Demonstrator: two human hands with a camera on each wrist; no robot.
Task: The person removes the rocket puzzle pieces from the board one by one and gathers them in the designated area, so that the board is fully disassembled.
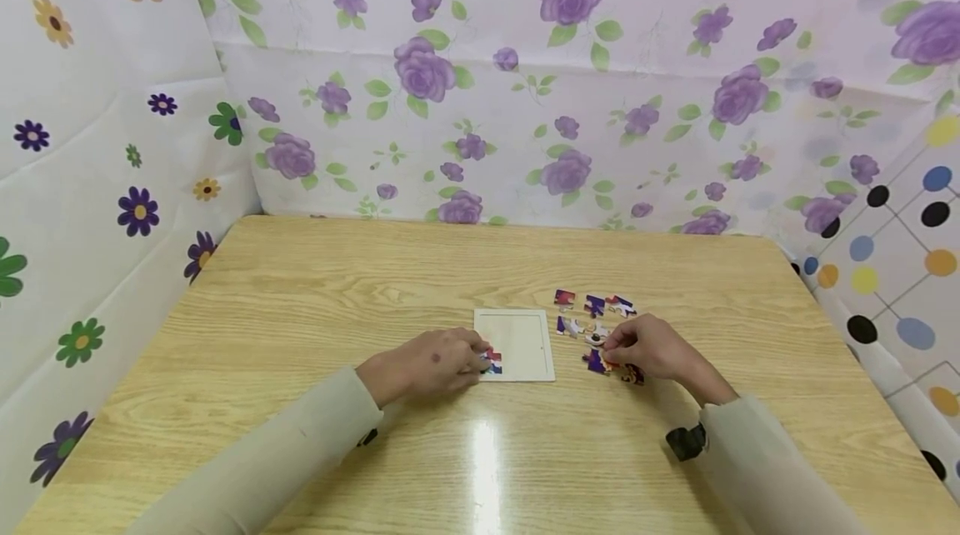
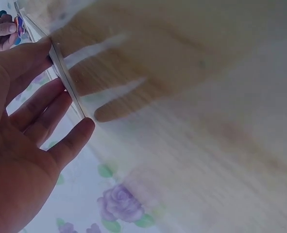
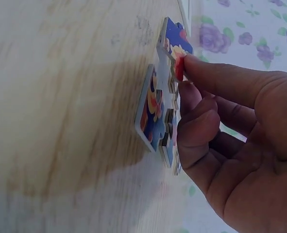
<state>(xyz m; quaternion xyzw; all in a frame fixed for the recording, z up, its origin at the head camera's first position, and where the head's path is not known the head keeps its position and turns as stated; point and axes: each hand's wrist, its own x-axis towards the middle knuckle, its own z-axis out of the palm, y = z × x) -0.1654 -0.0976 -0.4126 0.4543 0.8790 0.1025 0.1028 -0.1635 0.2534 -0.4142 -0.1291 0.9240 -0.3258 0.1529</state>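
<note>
A shallow white puzzle tray (image 1: pixel 522 343) lies on the table, with joined jigsaw pieces (image 1: pixel 492 362) in its lower left corner. My left hand (image 1: pixel 442 362) rests at the tray's left edge, and its fingertips partly cover those pieces. In the left wrist view the fingers of my left hand (image 2: pixel 41 116) reach fairly straight to the tray's rim. Right of the tray, my right hand (image 1: pixel 651 347) pinches a purple, yellow and red jigsaw piece (image 3: pixel 176 42) between thumb and finger. Another jigsaw piece (image 3: pixel 152 114) lies near it on the table.
Several loose jigsaw pieces (image 1: pixel 595 306) lie in rough rows right of the tray, some partly hidden by my right hand. The wooden table (image 1: pixel 360 285) meets a flowered cloth (image 1: pixel 517 135) at the back, with patterned cloths along both sides.
</note>
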